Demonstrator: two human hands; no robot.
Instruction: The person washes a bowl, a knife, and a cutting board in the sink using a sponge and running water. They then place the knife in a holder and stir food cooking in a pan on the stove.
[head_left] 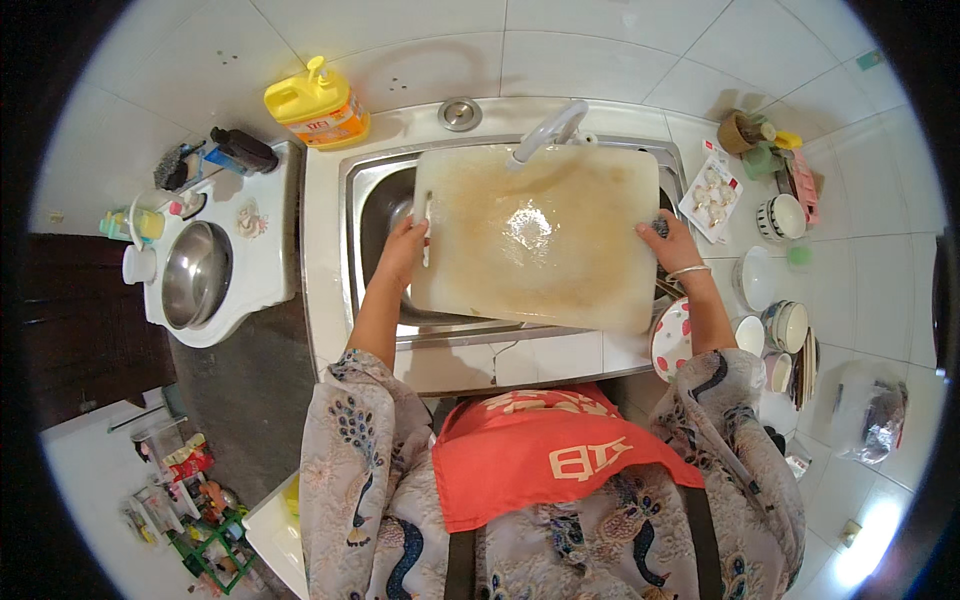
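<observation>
A large off-white cutting board (530,240) with yellowish stains lies in my two hands, over the double-basin steel sink (378,200). Its surface looks wet and shines in the middle. My left hand (402,252) grips the left edge by the slot handle. On the right edge, my right hand (674,246) is closed, wearing a bangle at the wrist. A small dark grey scouring pad (660,227) shows between that hand's fingers and the board. The grey faucet (548,133) reaches over the board's far edge; whether it touches is unclear. Most of the basins are hidden beneath the board.
Behind the sink stand a yellow detergent jug (318,105) and a round metal strainer (459,114). To the right are a white tray with pale pieces (712,198), several bowls (780,217) and a red-patterned plate (671,341). A steel basin (196,275) sits on the left side ledge.
</observation>
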